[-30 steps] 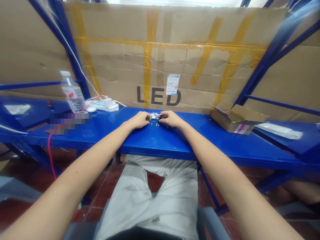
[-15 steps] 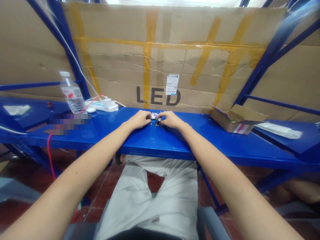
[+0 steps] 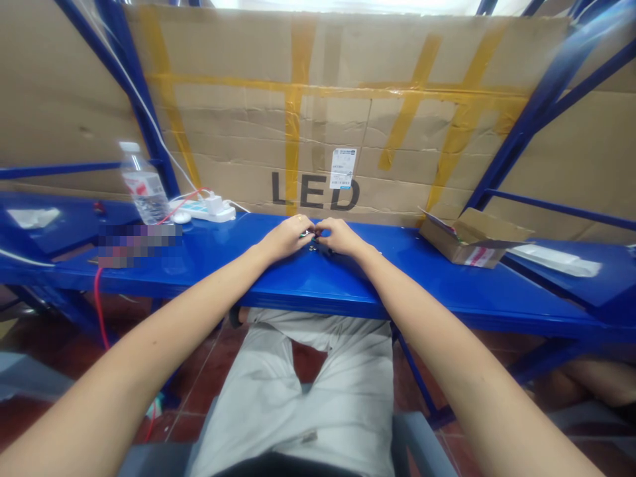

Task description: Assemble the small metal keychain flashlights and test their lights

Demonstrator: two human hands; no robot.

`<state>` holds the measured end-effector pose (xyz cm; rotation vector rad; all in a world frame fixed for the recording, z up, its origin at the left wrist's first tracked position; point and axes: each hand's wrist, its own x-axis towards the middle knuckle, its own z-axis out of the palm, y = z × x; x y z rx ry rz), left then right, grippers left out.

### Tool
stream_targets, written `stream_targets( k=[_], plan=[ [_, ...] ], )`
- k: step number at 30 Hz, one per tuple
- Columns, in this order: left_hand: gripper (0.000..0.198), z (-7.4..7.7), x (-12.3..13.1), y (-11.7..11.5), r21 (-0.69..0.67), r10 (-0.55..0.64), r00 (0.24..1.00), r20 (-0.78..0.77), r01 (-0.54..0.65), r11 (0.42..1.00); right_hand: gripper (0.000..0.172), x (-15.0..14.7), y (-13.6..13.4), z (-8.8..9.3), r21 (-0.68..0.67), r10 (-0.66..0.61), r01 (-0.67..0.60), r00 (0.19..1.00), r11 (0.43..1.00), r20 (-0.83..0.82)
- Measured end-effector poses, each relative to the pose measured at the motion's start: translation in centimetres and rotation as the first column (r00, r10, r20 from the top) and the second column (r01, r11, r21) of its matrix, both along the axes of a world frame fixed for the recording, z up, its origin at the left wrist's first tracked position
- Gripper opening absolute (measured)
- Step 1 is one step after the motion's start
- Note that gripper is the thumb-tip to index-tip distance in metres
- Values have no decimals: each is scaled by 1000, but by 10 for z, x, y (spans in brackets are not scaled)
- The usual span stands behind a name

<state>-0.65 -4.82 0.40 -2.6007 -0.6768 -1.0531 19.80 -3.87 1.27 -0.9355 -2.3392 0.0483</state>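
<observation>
My left hand (image 3: 291,236) and my right hand (image 3: 340,236) meet fingertip to fingertip over the middle of the blue table (image 3: 308,281). The left fingers are closed around a small shiny metal piece (image 3: 304,234), which they mostly cover. Pinched at the right fingertips is a small dark piece whose kind I cannot make out. Just below the fingers, tiny shiny metal parts (image 3: 313,248) lie on the tabletop.
An open cardboard box (image 3: 464,242) stands to the right, with a white packet (image 3: 556,260) beside it. On the left are a plastic water bottle (image 3: 144,189) and a white power strip (image 3: 206,209). A large cardboard sheet (image 3: 238,146) rises behind the table.
My left hand has moved right, up to my right hand, and now covers most of the shiny metal piece seen between them before. The right hand has hardly moved.
</observation>
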Motion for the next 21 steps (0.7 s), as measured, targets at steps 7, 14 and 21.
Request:
stream_targets(
  k=[7,14,21],
  plan=[
    [14,-2,-2,6,12,1,1000,-10,-1,1000,25,1,2,-2,19,17,-16,999,1000,-30],
    [15,-3,-2,6,-6,-28,999,-19,28,1000,25,2,2,-2,-5,6,-6,998,1000,-62],
    [16,4,-5,0,-97,59,998,36,-55,994,26,3,1,-1,-28,-5,2,994,1000,-112]
  ],
)
